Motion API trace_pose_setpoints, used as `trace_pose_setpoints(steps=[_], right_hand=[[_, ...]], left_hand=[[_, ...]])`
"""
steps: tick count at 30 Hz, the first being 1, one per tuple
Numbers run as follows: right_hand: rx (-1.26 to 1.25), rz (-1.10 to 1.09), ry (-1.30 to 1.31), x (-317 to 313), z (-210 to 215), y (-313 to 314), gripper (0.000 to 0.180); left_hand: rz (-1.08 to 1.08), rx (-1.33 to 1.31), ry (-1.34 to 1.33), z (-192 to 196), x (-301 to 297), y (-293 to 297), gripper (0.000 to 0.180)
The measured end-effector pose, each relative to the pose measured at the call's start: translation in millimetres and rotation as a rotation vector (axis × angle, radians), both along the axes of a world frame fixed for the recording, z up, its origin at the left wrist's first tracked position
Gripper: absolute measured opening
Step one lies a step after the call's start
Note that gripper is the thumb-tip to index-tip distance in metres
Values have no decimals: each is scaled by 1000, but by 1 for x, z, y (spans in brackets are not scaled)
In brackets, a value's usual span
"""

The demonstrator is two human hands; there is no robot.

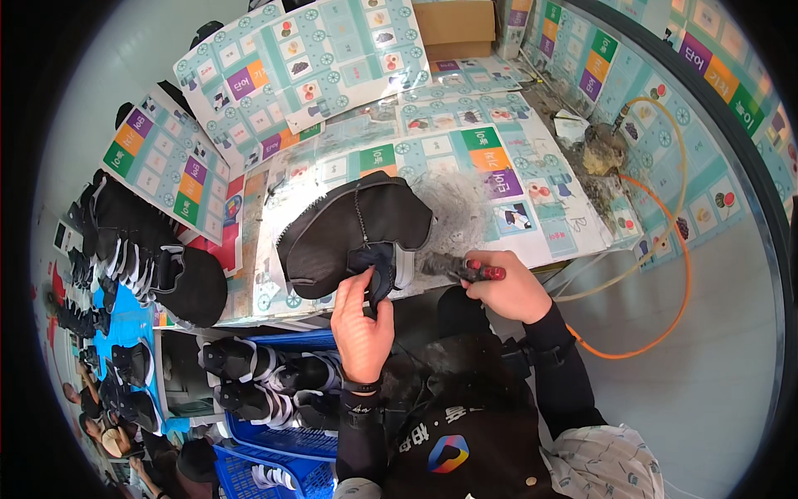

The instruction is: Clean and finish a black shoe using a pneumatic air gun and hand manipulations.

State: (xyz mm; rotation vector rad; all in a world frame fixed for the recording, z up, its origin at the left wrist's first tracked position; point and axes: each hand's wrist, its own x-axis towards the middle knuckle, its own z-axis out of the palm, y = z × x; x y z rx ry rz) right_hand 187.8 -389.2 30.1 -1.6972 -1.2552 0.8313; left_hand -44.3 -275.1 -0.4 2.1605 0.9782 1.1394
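Fingers of the left hand (362,320) pinch the heel edge of a black shoe upper (353,241), which lies on the worktable (582,241) at the picture's centre. At three o'clock from it, the right hand (511,291) is closed around a red-tipped handheld tool (465,268), its tip beside the upper's grey edge. An orange hose (673,274) loops away at three o'clock.

Judged from this, the thin pinch could slip and let the upper shift under the tool; the tool's tip also sits near the left fingertips.

Counted: one upper in hand, one tool, one hose. Finished black shoes (141,249) pile at nine o'clock, too overlapped to count. Two blue crates (274,441) at seven o'clock hold more.
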Motion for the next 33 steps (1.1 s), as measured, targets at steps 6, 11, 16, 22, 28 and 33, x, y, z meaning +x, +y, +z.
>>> trace_pose_setpoints(steps=[6,11,16,22,28,33], right_hand=[[0,30,38,2,0,2,21],[-19,86,9,1,-7,3,21],[45,-45,63,-2,-7,3,21],[-74,69,100,-2,-7,-1,21],[27,-134,-34,-7,-6,3,19],[82,-121,-98,-6,-8,5,20]], left_hand=[[8,64,14,-3,-1,1,41],[2,71,18,-4,-2,0,41],[-2,71,26,-3,-2,-1,41],[-6,61,15,-3,-1,-1,41],[-10,44,15,-3,-4,-1,41],[-26,51,31,-2,-3,2,39]])
